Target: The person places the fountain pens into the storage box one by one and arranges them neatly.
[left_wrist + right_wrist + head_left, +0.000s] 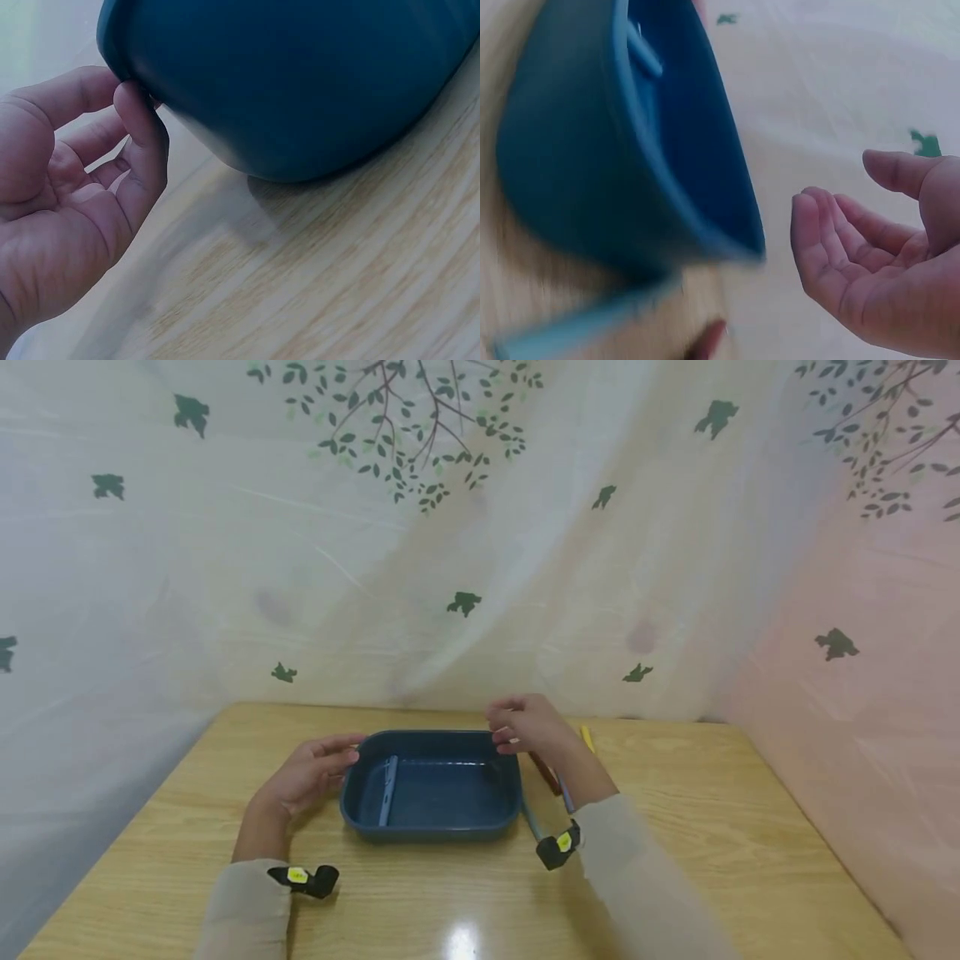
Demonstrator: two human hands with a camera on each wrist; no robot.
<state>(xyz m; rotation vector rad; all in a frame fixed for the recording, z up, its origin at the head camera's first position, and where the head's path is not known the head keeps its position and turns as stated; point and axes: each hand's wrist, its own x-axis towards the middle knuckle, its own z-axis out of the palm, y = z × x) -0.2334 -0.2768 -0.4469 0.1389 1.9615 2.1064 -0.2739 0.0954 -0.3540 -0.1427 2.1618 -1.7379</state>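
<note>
Beige sleeves (pixel 243 914) lie nearest, each fitted with a black wrist camera (pixel 303 878) mounted to face the hand's work. The wood-grain counter (pixel 405 893) supports a dark blue tray (pixel 442 837), which stands between the left hand (pixel 300 772) and the right hand (pixel 534 727), within reach of both. Inside the tray, a light blue stick (pixel 387 791) lies front to back near the left end. The left hand pinches the left rim between thumb and fingers, presumably to prevent sliding. To the right of the tray lie a grey-green stick (pixel 531 818), a purple stick (pixel 566 795) and a reddish-brown stick (pixel 546 774), each partly hidden; a yellow stick (pixel 587 739) lies farther out. The right hand hovers by the tray's far right corner, fingers loosely bent, thumb apart, gripping nothing; the gap to the rim probably keeps it unobstructed. Behind the counter hangs a pale sheet (pixel 375 635) printed with leafy branches and dark green bird shapes.
</note>
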